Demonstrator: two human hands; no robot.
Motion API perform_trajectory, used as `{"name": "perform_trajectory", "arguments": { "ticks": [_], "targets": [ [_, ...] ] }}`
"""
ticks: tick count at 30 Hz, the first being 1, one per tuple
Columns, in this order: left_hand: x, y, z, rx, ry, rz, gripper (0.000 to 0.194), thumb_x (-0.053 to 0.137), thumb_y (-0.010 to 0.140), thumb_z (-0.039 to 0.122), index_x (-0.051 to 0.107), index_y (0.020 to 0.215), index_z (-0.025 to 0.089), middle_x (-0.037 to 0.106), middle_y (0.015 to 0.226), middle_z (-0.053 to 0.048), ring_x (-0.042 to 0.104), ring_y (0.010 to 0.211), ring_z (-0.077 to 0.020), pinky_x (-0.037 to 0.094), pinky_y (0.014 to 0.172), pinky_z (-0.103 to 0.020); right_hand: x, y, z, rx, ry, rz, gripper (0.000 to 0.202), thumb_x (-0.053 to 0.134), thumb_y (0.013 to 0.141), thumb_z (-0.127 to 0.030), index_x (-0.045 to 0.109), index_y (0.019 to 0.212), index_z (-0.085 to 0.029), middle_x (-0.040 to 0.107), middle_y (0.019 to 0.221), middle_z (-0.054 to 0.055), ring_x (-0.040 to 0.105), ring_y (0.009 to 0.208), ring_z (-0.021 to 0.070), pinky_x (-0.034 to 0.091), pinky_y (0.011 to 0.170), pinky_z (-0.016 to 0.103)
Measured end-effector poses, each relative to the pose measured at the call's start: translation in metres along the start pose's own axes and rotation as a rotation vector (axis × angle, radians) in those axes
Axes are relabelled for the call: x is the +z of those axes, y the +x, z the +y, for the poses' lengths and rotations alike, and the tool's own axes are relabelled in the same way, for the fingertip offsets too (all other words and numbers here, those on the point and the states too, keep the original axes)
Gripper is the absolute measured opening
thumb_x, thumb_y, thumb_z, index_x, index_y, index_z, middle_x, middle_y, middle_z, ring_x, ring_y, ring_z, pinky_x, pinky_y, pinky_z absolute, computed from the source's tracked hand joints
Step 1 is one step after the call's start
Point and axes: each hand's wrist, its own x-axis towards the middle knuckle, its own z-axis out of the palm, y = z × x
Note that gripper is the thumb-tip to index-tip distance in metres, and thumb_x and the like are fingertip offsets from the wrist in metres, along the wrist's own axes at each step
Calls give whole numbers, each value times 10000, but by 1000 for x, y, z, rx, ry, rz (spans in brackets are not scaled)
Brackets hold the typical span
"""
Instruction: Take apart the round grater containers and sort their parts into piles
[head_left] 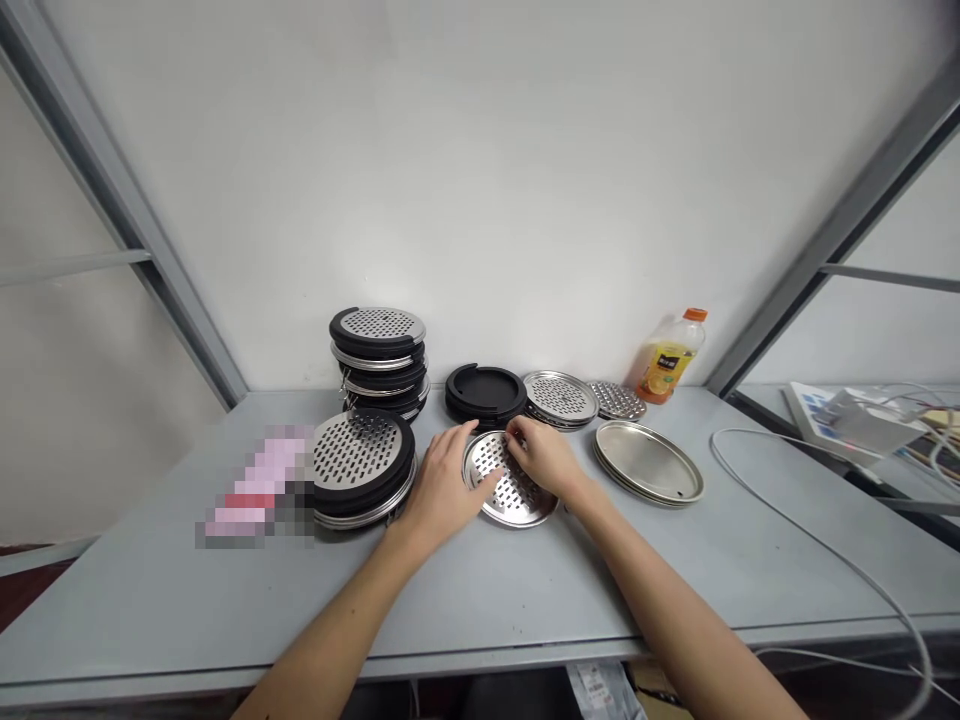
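Round metal grater (514, 497) mid-worktop (555, 600), partly hidden by both hands; can't tell if rim's a separate pc. L hand (446, 485): grip loose, fingers spread, thumb over grater's left side. R hand (544, 460): fingertips bent onto far part, can't tell if pinching. Black-rimmed stack (360, 455) twd left edge; pink item (274, 465) beside it pixelated. Metal plates (649, 460) twd right edge. Bottle (667, 365) nr back-right corner. Bag (600, 690) below front edge, cut off.
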Motion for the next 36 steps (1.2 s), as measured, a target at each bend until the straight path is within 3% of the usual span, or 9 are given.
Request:
{"name": "perform_trajectory", "arguments": {
  "ticks": [3,5,8,11,16,22,29,33,36],
  "targets": [
    [1,-5,-1,2,101,-232,982,698,705,527,211,1490,194,343,1506,-126,286,1397,-317,273,1132,-471,-1,0,0,21,47,-3,97,502,846,-218,594,825,-196,668,802,40,579,702,164,363,621,264],
    [1,-7,-3,-48,139,-346,1122,704,660,600,109,1514,181,252,1551,-138,218,1427,-341,238,1145,-486,-2,1,0,34,139,-17,85,526,816,-208,606,788,-197,672,781,31,591,700,159,393,647,265],
    [-2,-9,-8,-133,156,-459,1190,676,632,677,76,1518,159,199,1565,-167,165,1439,-378,219,1141,-525,-2,4,5,63,364,-69,60,577,786,-237,609,801,-189,681,785,29,615,717,159,442,685,273],
    [-4,-9,-12,-187,138,-520,1186,664,604,717,140,1513,165,191,1567,-172,92,1448,-402,200,1138,-558,-2,7,12,150,610,-147,146,614,752,-224,587,887,-174,690,795,34,631,726,155,473,686,275],
    [-4,-9,-16,-188,69,-495,1174,720,547,690,236,1488,181,230,1554,-175,63,1445,-421,194,1133,-577,-5,8,17,370,882,-205,238,651,687,-171,568,911,-162,683,716,9,605,617,124,451,592,245],
    [-5,-7,-15,-222,81,-490,1172,745,535,643,255,1471,135,174,1559,-214,37,1449,-413,187,1141,-568,-11,8,14,497,1039,-150,267,697,628,-142,568,861,-168,674,681,-3,571,569,107,416,545,229],
    [-8,-6,-13,-214,111,-514,1138,747,560,622,272,1464,120,192,1553,-216,36,1444,-430,180,1141,-575,-18,11,17,585,1241,8,346,812,554,-200,559,790,-181,604,597,-39,523,518,94,374,470,213],
    [-8,-5,-12,-132,77,-401,1114,764,594,563,216,1486,182,200,1561,-172,107,1449,-391,185,1154,-539,-23,12,17,595,1399,16,352,827,567,-235,549,778,-198,644,678,-15,567,566,113,438,508,231],
    [-6,-3,-10,-98,41,-301,1130,745,659,534,85,1513,198,169,1575,-152,155,1450,-342,212,1160,-488,-24,13,17,639,1500,50,348,819,574,-195,546,791,-209,647,683,-15,594,590,130,487,548,252]
  ]
}}
